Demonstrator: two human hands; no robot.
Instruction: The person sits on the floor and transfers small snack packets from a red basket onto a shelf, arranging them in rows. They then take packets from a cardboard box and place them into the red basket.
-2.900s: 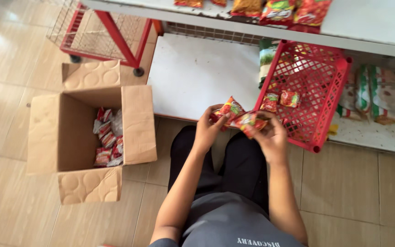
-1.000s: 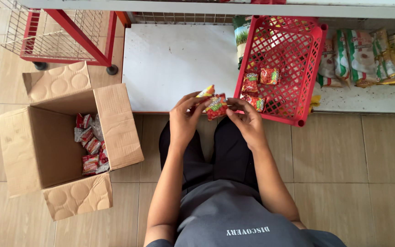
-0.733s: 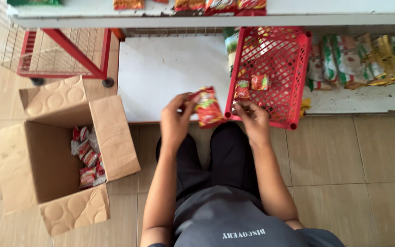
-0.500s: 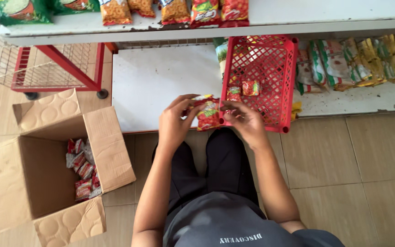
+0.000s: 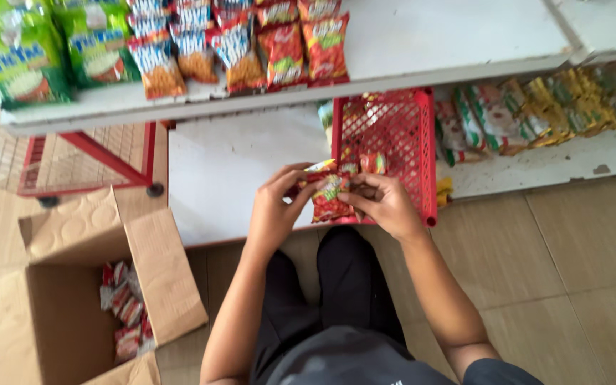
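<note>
1. Red snack packets (image 5: 331, 196), a small bunch of them, sit between my 2 hands, just in front of the red plastic crate (image 5: 422, 153) and above my knees.
2. My left hand (image 5: 274, 210) curls around the bunch's left side, fingers closed on the top edge.
3. My right hand (image 5: 383, 203) pinches the right side, fingers bent tight onto the wrappers.
4. Front packet stands roughly upright in the view: its long axis runs away from me toward the white lower shelf (image 5: 237, 171), top end pointing at the shelving.
5. Left of me, an open cardboard box (image 5: 58, 314) holds more red packets.
6. Bagged snacks line the upper shelf (image 5: 429, 50).
</note>
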